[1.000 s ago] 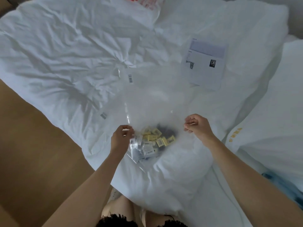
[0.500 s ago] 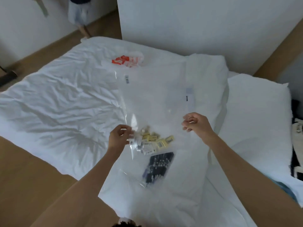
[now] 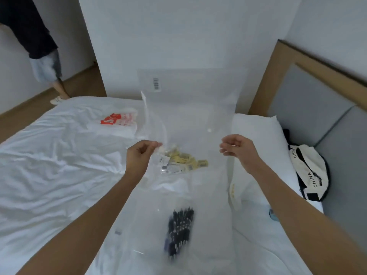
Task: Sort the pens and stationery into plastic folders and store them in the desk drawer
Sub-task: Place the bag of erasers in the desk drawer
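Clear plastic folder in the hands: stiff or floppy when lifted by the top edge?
Likely floppy: the clear plastic folder bows where the left hand pinches it. Probably bottom-heavy and prone to swing, since the small packets bunch low. The glossy film may be slippery.

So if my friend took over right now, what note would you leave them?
Left hand: pinching the edge of the clear plastic folder, holding it up.
Right hand: fingers curled at the folder's other side; I can't tell if its grip is on it.
Small yellow and silver packets sit inside the raised folder.
Dark pens lie in another clear folder on the bed.
Done: both groups are in folders.
Left: store the folders in the desk drawer, not in view.
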`<state>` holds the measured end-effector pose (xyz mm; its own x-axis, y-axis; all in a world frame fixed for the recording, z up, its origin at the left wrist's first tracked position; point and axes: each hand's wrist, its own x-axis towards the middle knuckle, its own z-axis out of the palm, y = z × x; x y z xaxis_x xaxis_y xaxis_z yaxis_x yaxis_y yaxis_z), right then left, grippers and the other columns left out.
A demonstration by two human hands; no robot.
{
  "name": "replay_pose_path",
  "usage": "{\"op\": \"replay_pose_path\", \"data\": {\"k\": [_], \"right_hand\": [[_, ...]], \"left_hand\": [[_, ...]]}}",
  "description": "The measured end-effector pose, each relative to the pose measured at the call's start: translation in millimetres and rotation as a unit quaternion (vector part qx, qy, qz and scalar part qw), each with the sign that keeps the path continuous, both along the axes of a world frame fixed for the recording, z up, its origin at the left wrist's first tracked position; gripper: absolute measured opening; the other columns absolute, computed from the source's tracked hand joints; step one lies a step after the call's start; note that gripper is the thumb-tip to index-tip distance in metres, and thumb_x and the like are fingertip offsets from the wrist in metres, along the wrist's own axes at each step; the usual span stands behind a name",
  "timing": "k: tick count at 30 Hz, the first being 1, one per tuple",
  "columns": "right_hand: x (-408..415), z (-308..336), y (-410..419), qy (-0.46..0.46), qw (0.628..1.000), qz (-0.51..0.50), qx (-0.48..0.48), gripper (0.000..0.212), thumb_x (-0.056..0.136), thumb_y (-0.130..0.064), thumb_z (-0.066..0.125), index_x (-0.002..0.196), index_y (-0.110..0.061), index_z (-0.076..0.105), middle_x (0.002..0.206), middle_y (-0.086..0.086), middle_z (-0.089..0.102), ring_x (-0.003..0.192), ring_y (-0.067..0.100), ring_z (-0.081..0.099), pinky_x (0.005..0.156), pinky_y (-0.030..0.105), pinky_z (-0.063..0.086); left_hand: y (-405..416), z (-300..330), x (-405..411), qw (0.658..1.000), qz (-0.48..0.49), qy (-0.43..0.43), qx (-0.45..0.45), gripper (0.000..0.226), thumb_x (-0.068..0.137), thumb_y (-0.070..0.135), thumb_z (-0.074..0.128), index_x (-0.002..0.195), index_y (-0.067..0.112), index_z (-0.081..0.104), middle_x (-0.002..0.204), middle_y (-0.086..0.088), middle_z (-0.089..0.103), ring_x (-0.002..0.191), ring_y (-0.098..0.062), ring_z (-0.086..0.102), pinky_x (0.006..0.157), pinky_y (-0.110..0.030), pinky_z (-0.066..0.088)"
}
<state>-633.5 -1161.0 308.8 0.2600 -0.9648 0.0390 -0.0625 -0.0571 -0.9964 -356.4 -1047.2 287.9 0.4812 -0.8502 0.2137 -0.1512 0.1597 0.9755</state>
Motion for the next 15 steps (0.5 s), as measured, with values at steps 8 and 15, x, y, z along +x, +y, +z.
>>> {"op": "replay_pose_path", "data": {"k": [8,15], "right_hand": [[-35.3,37.0,15.3,-0.098,0.992,-0.067,-0.048,0.006,0.085,-0.003,0.062,0.089,-0.007,0.064,0.071,0.002,0.070,0.065,0.017,0.066,0.063,0.024,0.054],[-27.3,19.4,18.2,-0.051,0.992,-0.114,-0.028,0.008,0.088,0.002,0.060,0.083,-0.002,0.064,0.065,0.008,0.067,0.058,0.017,0.065,0.061,0.033,0.052]], "left_hand": [[-23.7,56.2,-32.9,0.995,-0.021,0.016,-0.093,0.017,0.093,0.015,0.057,0.088,0.002,0.067,0.081,0.008,0.074,0.078,-0.011,0.070,0.068,-0.022,0.055],[-44.5,48.6,-30.2,0.999,-0.036,-0.002,-0.008,0.021,0.088,0.032,0.065,0.076,0.016,0.068,0.079,-0.003,0.074,0.084,-0.024,0.070,0.080,-0.045,0.056]]}}
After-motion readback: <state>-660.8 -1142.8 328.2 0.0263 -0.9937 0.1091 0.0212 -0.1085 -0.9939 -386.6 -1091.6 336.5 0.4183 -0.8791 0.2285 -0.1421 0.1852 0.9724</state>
